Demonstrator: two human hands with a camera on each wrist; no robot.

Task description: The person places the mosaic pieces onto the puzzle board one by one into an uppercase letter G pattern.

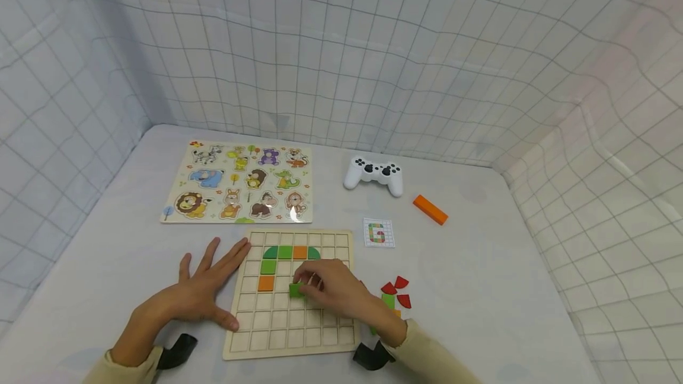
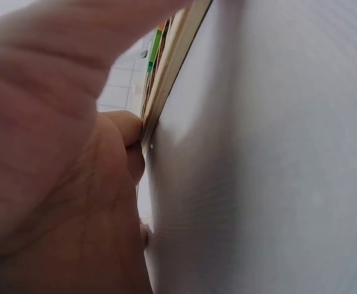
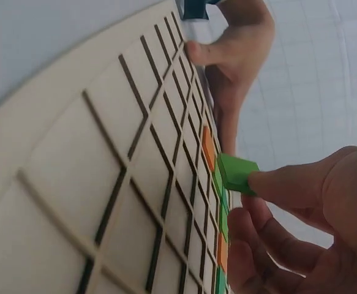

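- The fingers [image 3: 276, 236] of the right hand [image 1: 333, 286] are bent, and finger and thumb pinch a green block [image 3: 236, 171].
- The green block is a smooth, flat square with straight edges, held tilted over the middle of the board [image 1: 322, 336]. I cannot tell if it touches.
- The left hand [image 1: 200, 292] has its fingers spread out straight, palm down. Its fingertips touch the board's left edge toward the far end, and its thumb tip touches the near left part.
- The board is pale wood, and thin raised lines make rows of little squares.
- In a far row sit a dark green piece [image 1: 270, 252] with a round corner, a green square [image 1: 285, 252], an orange square [image 1: 300, 252] and one more round-cornered dark green piece [image 1: 313, 252].
- Down the left side are another green square [image 1: 268, 266] and another orange square [image 1: 265, 283].
- Right of the board lie three red pieces [image 1: 404, 301] like little fans, with a few green and orange bits partly hidden by the right arm.
- Farther off is a paper card [image 1: 379, 233] with a colored G.
- Far left lies a flat, shiny animal puzzle [image 1: 267, 189]. Right of it are a curvy white gamepad [image 1: 373, 173] and a long orange bar [image 1: 430, 210].
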